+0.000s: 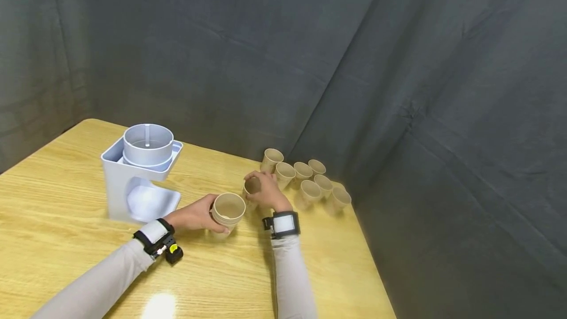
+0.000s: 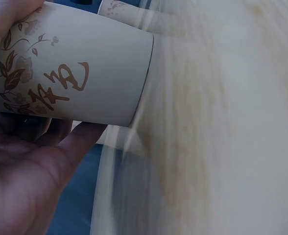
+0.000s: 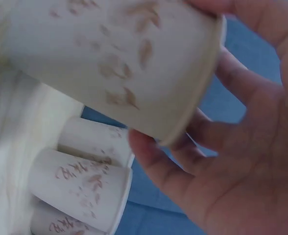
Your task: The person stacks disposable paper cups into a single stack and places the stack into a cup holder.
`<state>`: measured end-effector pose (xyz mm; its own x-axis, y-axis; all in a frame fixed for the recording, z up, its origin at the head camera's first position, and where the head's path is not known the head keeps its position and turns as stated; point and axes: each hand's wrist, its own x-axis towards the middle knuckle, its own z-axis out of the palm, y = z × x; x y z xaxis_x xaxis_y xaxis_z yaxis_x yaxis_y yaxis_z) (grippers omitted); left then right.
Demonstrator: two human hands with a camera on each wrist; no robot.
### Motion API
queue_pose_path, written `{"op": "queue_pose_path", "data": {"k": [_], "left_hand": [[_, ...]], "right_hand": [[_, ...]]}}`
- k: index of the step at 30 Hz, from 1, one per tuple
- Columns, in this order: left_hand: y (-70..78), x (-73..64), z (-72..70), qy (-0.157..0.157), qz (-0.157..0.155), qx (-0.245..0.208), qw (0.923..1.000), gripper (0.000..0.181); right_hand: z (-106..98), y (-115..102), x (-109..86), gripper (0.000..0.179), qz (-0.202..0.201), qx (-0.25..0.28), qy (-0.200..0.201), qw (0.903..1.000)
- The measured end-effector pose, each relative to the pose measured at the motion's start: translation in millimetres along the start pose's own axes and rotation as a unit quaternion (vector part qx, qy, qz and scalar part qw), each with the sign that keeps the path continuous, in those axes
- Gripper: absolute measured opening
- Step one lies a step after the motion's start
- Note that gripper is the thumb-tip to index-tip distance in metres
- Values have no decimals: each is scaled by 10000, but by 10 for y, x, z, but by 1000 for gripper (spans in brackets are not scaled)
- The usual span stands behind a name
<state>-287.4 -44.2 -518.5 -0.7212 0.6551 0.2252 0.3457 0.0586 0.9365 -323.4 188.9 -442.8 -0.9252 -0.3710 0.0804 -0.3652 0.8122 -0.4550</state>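
Dark curtains (image 1: 230, 53) hang behind the wooden surface (image 1: 212, 279); left hand (image 1: 197, 214) curls round stacked cups (image 1: 228, 213), right hand (image 1: 269, 194) holds a cup (image 3: 134, 63).

Observed white device (image 1: 116, 191) upright on wood-grain table (image 1: 66, 206), with round tub (image 1: 148, 155) on top. Noted grey curtain (image 1: 221, 63) behind and along right side. Recorded glare (image 1: 159, 306) on table, near side.

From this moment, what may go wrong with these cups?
The right grip holds a cup close to the standing cups, so moving it sideways might knock one over. The left grip holds a nested stack; if that hold loosens, the stack might slip or topple.
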Motion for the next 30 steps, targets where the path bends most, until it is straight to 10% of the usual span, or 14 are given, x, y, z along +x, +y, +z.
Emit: {"op": "queue_pose_path", "data": {"k": [30], "left_hand": [[-32,8,-32,6,5,83,10000,69]], "right_hand": [[-209,-166,-140,52,9,-155,-618,9980]]}}
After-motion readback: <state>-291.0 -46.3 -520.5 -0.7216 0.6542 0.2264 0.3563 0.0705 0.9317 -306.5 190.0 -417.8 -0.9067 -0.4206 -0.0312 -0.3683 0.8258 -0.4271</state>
